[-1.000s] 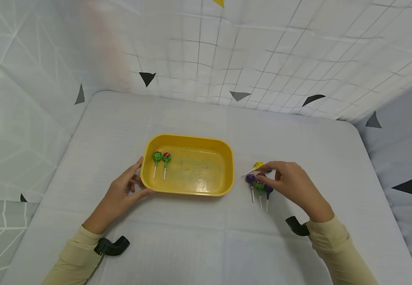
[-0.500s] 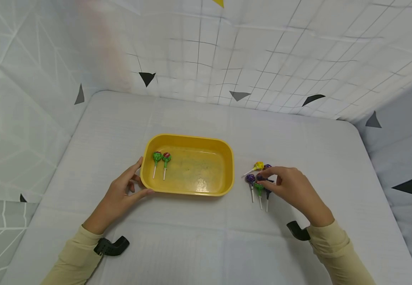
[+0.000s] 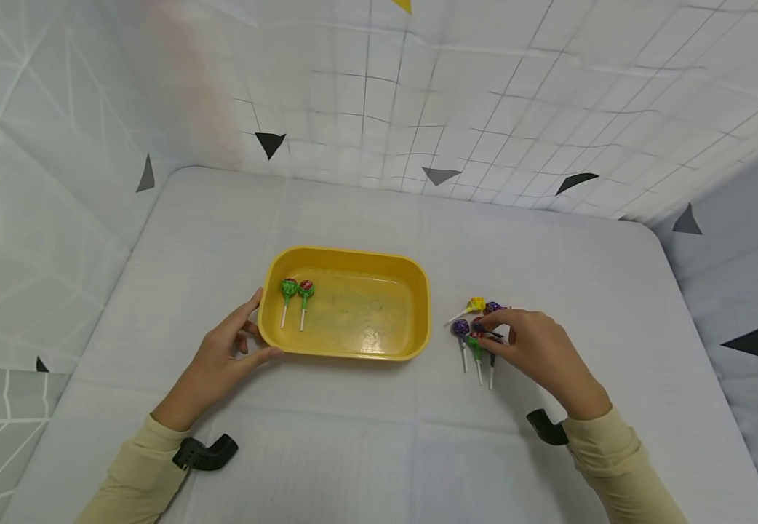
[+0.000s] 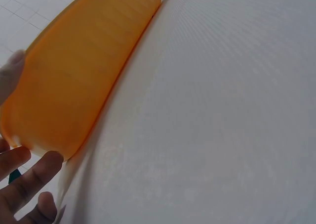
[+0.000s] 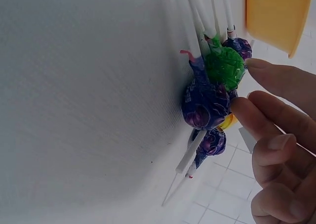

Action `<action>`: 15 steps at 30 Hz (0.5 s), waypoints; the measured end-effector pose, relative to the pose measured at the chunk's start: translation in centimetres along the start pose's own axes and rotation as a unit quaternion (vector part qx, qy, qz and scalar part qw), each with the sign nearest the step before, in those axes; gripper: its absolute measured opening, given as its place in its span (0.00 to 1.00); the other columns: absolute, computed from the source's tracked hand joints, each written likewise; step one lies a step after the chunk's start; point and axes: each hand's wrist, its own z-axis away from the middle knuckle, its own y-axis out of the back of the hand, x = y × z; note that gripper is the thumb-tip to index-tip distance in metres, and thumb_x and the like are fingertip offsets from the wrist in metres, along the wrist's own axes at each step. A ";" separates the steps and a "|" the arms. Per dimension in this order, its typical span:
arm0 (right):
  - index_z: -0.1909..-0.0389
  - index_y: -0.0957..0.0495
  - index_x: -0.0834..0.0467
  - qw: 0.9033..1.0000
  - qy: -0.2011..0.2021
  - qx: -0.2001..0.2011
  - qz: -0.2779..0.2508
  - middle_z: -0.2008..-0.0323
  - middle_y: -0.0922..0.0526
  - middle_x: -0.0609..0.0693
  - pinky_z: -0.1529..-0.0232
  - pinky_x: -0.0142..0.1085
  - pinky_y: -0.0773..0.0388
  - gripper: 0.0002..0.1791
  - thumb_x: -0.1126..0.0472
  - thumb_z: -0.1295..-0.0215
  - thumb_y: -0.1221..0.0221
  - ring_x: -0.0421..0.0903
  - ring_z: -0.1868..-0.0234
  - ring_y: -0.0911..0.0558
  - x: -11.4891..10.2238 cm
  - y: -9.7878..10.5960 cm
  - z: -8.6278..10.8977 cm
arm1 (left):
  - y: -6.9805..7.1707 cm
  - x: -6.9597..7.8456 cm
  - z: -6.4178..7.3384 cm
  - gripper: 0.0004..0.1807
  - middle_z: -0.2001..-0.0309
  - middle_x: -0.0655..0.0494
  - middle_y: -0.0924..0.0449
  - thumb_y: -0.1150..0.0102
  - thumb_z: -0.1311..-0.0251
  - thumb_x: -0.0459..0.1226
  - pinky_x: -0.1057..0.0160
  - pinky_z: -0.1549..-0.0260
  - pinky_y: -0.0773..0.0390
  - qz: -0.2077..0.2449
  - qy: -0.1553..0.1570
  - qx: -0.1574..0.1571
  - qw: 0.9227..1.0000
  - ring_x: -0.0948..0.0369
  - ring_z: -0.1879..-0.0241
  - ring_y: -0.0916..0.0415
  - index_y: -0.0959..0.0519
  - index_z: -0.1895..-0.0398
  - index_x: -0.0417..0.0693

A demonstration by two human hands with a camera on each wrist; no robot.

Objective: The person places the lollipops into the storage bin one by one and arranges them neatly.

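My left hand [image 3: 228,356] rests against the left end of a yellow plastic tray [image 3: 379,358], thumb at the near corner and fingers along the end wall. In the left wrist view its fingertips [image 4: 49,162] touch the tray's outside. Two green lollipops [image 3: 289,289] lie inside at the left, sticks towards me. My right hand [image 3: 543,349] is over a cluster of wrapped lollipops right of the tray. In the right wrist view the thumb meets a green lollipop [image 5: 224,68] and the index fingertip touches a purple lollipop [image 5: 205,105]; I cannot tell whether they pinch either.
A yellow lollipop [image 3: 476,304] lies at the back of the cluster, with a purple lollipop [image 3: 460,329] at its left. White cloth covers the table [image 3: 353,451]. A white sheet wall [image 3: 379,109] with grid lines and dark triangles stands behind it.
My right hand has shifted slightly towards me over the cluster, uncovering more purple lollipop heads beside the yellow one. The left hand and the tray stay where they were.
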 end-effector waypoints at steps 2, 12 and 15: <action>0.52 0.11 0.51 1.000 -0.003 -0.001 0.000 0.65 0.11 0.44 0.79 0.32 0.33 0.15 0.54 0.40 0.25 0.39 0.77 0.29 -0.1 0.0 0.0 | 0.0 0.0 0.0 0.55 0.58 0.51 0.18 0.22 0.47 0.33 0.68 0.68 0.27 -0.001 0.000 0.000 1.000 0.61 0.68 0.30 0.43 0.18 0.48; 0.52 0.11 0.51 1.000 -0.010 -0.011 -0.004 0.66 0.11 0.45 0.79 0.32 0.33 0.16 0.56 0.42 0.24 0.39 0.76 0.29 0.0 -0.1 0.1 | 0.1 0.4 0.0 0.54 0.59 0.51 0.18 0.22 0.46 0.33 0.67 0.68 0.26 -0.002 0.006 -0.001 1.000 0.60 0.68 0.30 0.43 0.18 0.46; 0.53 0.11 0.51 1.000 -0.015 -0.013 -0.008 0.66 0.12 0.44 0.78 0.32 0.33 0.16 0.57 0.43 0.24 0.40 0.75 0.28 0.0 0.0 0.3 | 0.1 0.4 0.0 0.54 0.58 0.51 0.18 0.22 0.46 0.33 0.67 0.69 0.27 -0.002 0.006 -0.001 1.000 0.60 0.68 0.30 0.43 0.18 0.46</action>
